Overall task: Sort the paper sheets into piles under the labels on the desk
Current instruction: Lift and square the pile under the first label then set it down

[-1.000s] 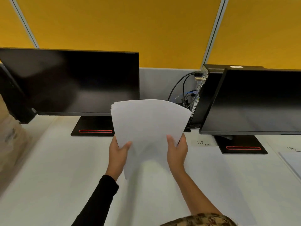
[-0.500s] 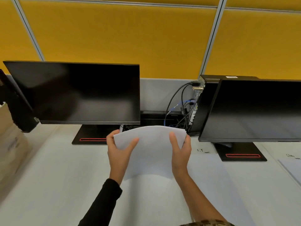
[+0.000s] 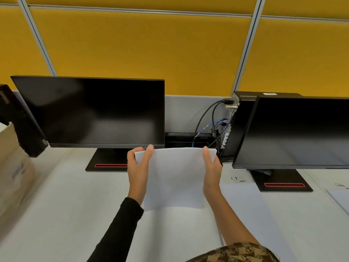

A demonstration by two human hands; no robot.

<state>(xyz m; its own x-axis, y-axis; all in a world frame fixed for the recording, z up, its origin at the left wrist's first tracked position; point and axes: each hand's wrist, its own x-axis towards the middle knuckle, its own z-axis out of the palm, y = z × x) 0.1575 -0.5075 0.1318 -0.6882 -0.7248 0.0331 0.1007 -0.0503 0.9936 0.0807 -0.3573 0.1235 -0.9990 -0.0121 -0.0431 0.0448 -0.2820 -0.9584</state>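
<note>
A stack of white paper sheets (image 3: 175, 176) is held above the white desk (image 3: 66, 214) in the middle of the view, tilted flat with its far edge bowed. My left hand (image 3: 138, 173) grips its left edge and my right hand (image 3: 211, 171) grips its right edge, thumbs on top. A handwritten label "I.T" (image 3: 235, 179) lies on the desk right of the stack, with a sheet pile (image 3: 251, 208) below it. Another label (image 3: 340, 185) sits at the far right above a second pile (image 3: 340, 200).
Two dark monitors (image 3: 90, 112) (image 3: 298, 131) stand at the back on black bases. A small computer with cables (image 3: 228, 127) sits between them. A cardboard box (image 3: 13, 165) is at the left edge. Yellow partition panels rise behind.
The stack has tipped down from upright to nearly flat and lower over the desk; both hands slid up along its side edges.
</note>
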